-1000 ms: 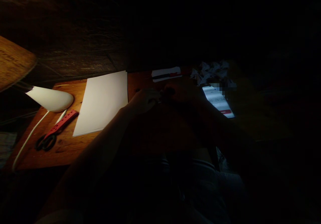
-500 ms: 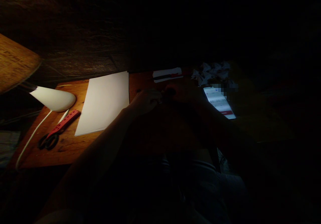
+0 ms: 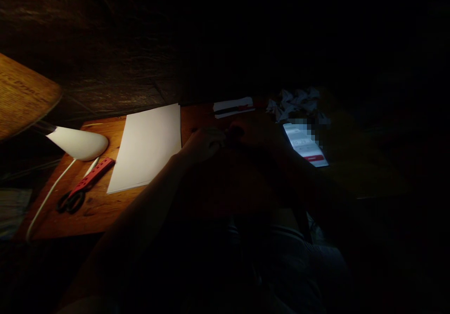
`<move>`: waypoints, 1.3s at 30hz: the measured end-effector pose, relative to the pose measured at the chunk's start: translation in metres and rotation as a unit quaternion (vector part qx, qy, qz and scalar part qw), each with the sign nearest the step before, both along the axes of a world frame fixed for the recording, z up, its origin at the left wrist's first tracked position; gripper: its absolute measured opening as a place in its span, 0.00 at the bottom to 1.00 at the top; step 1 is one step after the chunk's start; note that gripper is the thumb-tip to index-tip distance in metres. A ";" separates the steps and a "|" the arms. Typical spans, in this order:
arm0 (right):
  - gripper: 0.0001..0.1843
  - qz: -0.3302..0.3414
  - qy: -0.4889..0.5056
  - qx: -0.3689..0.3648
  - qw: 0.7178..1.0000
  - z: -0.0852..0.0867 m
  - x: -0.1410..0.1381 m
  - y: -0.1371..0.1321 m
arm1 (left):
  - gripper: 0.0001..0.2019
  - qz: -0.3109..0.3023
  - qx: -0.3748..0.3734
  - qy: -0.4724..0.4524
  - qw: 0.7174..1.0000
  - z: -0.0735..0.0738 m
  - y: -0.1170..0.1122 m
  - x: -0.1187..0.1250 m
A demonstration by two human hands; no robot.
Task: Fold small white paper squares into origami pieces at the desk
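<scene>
Close together over the dark middle of the wooden table [image 3: 91, 220] are my two hands. The fingers of my left hand [image 3: 206, 141] are curled inward, and what they hold, if anything, is lost in shadow. My right hand [image 3: 248, 133] faces it with bent fingers, very dimly lit; anything pinched between the hands is too dark to make out. Left of my left forearm lies a stack of white paper sheets [image 3: 147, 150]. Behind my hands are white paper strips [image 3: 234, 103] with a dark and red slender object [image 3: 232, 109] across them.
A lamp with a white base [image 3: 79, 143] and brown shade [image 3: 24, 93] stands at the left. Scissors [image 3: 72, 201] lie beside a red power strip-like piece with dark holes [image 3: 92, 175]. A lit phone [image 3: 305, 145] and several folded paper pieces [image 3: 295, 102] lie at the right.
The view has shifted slightly, so the lamp, paper and scissors appear a little lower and to the right. My hands stay together in nearly the same place, with small finger movement.
</scene>
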State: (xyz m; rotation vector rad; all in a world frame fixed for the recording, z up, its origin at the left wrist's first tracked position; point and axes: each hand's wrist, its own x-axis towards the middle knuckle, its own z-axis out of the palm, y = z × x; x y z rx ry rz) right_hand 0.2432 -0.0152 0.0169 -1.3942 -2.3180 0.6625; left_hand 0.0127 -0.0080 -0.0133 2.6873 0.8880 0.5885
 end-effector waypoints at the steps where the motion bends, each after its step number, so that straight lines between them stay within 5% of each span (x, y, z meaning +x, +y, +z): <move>1: 0.16 0.000 -0.002 0.005 1.000 0.001 0.000 -0.001 | 0.14 0.001 -0.001 -0.001 1.000 0.000 0.000 0.000; 30: 0.19 0.015 0.025 -0.002 1.000 -0.008 0.004 0.007 | 0.13 0.012 -0.011 -0.007 1.000 -0.003 0.001 0.000; 39: 0.18 0.012 -0.004 -0.002 1.000 0.003 0.004 0.002 | 0.13 0.007 -0.002 -0.008 1.000 -0.003 0.002 0.000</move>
